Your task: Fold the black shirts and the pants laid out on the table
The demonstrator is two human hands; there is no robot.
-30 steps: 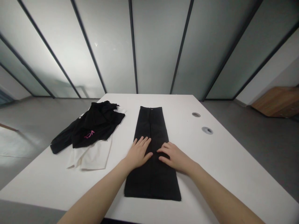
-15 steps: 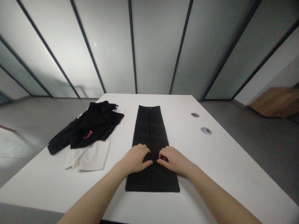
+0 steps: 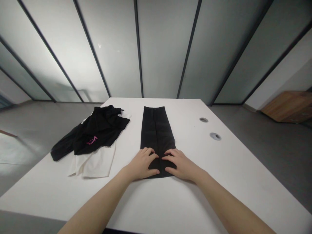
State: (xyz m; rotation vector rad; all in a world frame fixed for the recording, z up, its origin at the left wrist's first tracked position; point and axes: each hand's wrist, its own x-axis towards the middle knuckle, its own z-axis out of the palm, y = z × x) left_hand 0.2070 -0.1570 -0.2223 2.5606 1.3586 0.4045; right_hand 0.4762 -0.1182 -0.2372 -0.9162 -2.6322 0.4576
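Observation:
A pair of black trousers (image 3: 156, 126) lies lengthwise on the white table, with its waistband at the far end and a dark seam running down the middle. My left hand (image 3: 144, 164) rests on the lower left part, fingers bent and thumb apart. On the lower right part lies my right hand (image 3: 179, 164), its fingers spread and lightly curled over the cloth. The two hands face each other close to the near hem, which shows between the thumbs. Parts of the lower side edges are hidden under my hands.
Left of the trousers, a black garment with pink lettering (image 3: 97, 130) lies heaped over a white garment (image 3: 98, 164). Two round grommets (image 3: 215, 136) are set in the right side of the white table (image 3: 234, 182). Frosted glass panels (image 3: 161, 48) stand behind, and a wooden cabinet (image 3: 289, 105) is at far right.
The trousers have shifted away from me; the waistband sits farther off and the near hem is now by my thumbs. My right hand's fingers have spread more.

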